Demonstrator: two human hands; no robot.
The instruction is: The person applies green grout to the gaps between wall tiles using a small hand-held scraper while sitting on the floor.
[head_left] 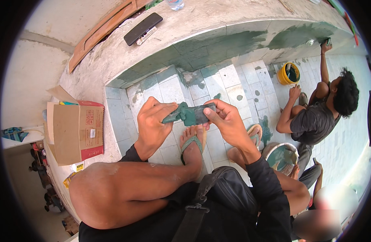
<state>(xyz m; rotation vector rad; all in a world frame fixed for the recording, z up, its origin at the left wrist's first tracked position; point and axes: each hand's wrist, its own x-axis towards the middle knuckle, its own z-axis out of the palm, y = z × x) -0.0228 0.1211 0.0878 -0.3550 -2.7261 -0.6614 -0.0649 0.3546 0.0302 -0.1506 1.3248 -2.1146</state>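
Note:
My left hand (153, 123) grips a narrow tool (169, 118) smeared with green paste, its fingers curled round the near end. A thick lump of green paste (184, 113) sits at that tool's right end, touching a flat dark grey blade (204, 114). My right hand (228, 127) pinches this blade between thumb and fingers. Both hands are held over my sandalled feet (191, 149) and the pale tiles (173, 153); the contact between the two tools is partly hidden by the paste.
A cardboard box (74, 133) stands left. A phone (143, 28) lies on the concrete ledge (193, 16). A co-worker (314, 121) crouches right by a yellow bucket (281, 76), hand at the green-smeared step wall. A white bucket (276, 153) and another person (314, 181) are lower right.

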